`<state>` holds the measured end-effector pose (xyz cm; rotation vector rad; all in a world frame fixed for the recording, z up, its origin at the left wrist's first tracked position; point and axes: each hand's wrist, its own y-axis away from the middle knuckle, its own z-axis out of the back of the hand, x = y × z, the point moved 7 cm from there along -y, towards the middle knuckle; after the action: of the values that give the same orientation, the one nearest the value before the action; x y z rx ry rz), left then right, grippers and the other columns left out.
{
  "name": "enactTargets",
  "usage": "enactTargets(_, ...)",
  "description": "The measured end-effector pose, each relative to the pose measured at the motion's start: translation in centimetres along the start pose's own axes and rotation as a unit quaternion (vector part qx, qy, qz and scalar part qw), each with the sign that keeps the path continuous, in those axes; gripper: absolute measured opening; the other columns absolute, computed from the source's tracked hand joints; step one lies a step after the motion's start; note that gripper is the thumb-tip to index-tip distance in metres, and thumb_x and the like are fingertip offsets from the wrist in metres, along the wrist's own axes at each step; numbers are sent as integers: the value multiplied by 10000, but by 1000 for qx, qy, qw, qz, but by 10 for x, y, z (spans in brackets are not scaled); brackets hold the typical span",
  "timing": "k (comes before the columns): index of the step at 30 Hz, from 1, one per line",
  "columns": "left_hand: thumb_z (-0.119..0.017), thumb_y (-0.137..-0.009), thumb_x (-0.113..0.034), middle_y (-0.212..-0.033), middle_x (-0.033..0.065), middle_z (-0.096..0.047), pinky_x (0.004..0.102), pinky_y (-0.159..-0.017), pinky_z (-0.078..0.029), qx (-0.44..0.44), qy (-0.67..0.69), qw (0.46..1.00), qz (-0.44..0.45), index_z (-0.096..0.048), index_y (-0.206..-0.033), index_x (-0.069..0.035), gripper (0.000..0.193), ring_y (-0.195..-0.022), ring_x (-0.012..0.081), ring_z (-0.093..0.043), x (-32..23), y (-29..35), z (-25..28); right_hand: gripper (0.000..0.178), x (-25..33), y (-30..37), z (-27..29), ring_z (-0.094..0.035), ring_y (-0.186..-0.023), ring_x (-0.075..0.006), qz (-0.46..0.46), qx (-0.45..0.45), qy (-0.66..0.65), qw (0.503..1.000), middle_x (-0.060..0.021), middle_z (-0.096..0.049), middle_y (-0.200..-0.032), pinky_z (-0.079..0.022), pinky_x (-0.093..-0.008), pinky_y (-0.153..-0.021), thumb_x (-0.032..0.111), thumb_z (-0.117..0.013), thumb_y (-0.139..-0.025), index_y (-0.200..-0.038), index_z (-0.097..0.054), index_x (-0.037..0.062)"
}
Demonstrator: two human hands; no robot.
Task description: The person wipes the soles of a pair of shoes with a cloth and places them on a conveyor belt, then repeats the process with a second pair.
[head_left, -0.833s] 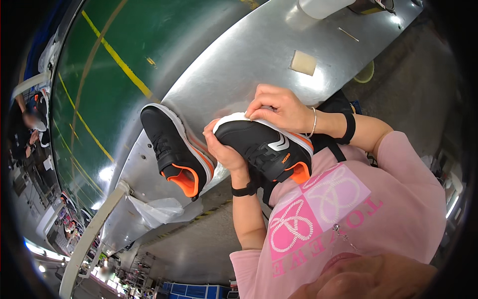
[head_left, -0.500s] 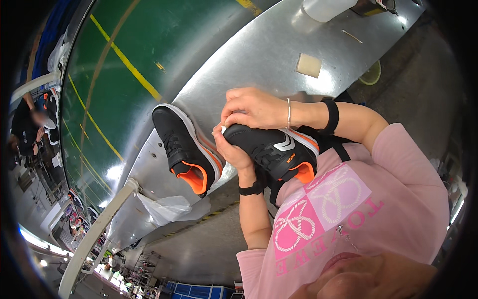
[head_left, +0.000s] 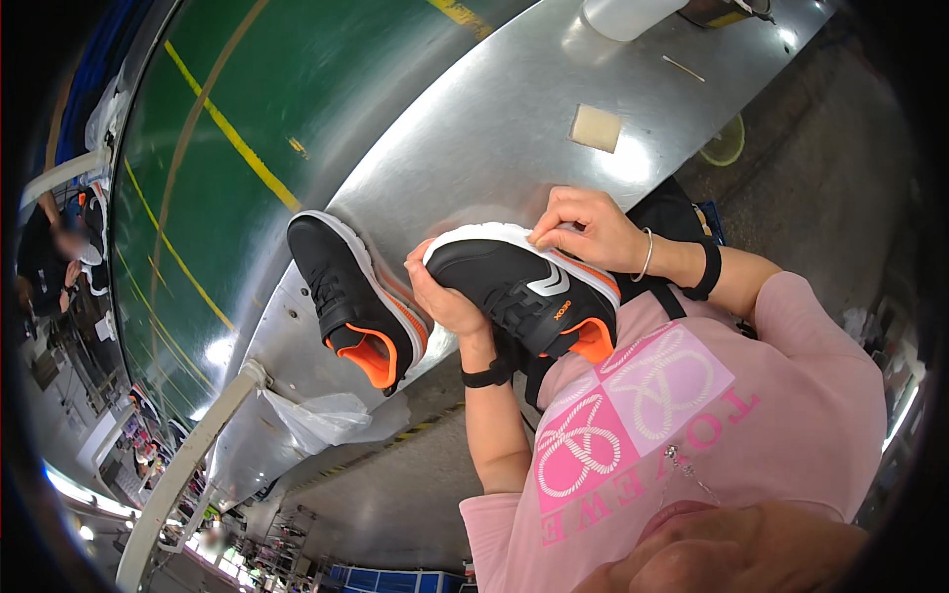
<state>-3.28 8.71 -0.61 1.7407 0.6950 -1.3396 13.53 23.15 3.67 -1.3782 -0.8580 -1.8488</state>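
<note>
My left hand is closed round the toe end of a black sneaker with an orange lining, a white sole and a pale curved side mark. The shoe is tilted, its heel end close against my shirt. At the sole's upper edge, the fingers of my right hand are pinched together, touching the white rim; whatever they hold, if anything, is hidden. A matching sneaker lies on the metal table to the left of my left hand, its orange opening toward me.
A beige block, a cotton swab, a white container and a dark tin stand or lie farther right on the table. Clear plastic film hangs by a pale rail. Beyond is a green surface; another person works at far left.
My right hand has slid from the toe along the sole edge toward the heel, to the right. The held shoe has turned, baring more white sole. My left hand still grips the toe.
</note>
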Motion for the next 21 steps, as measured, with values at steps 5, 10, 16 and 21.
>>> enactTargets(5,-223,-1086,-338,-1005,193,-703,377,-834,-587,16,20,1000,6,-587,-1100,22,512,-907,276,-697,0,-1,10,82,-11,12,-6,-635,-790,-192,6,18,-30,999,-72,-656,-850,-486,-310,-681,122,-738,-879,-907,-765,50)
enactTargets(10,-226,-1093,-340,-975,187,-700,365,-803,-597,21,46,999,-11,-589,-1080,26,516,-880,265,-700,-3,2,7,102,-7,13,-3,-649,-819,-172,11,66,27,997,-73,-679,-870,-507,-294,-729,132,-739,-896,-944,-766,47)
enactTargets(16,-233,-1093,-337,-1016,215,-701,380,-819,-595,44,63,997,-23,-579,-1092,35,508,-896,287,-699,-5,2,6,177,-36,16,-4,-621,-871,-64,-211,20,-328,920,-4,-706,-967,-510,-232,-788,146,-701,-972,-1075,-739,7)
enactTargets(21,-257,-1096,-353,-1037,214,-698,395,-868,-574,22,41,999,-13,-572,-1127,27,494,-929,285,-688,-4,0,9,294,-46,14,13,-619,-855,-54,-208,-2,-422,883,-16,-713,-976,-500,-214,-757,240,-709,-978,-1148,-724,1)
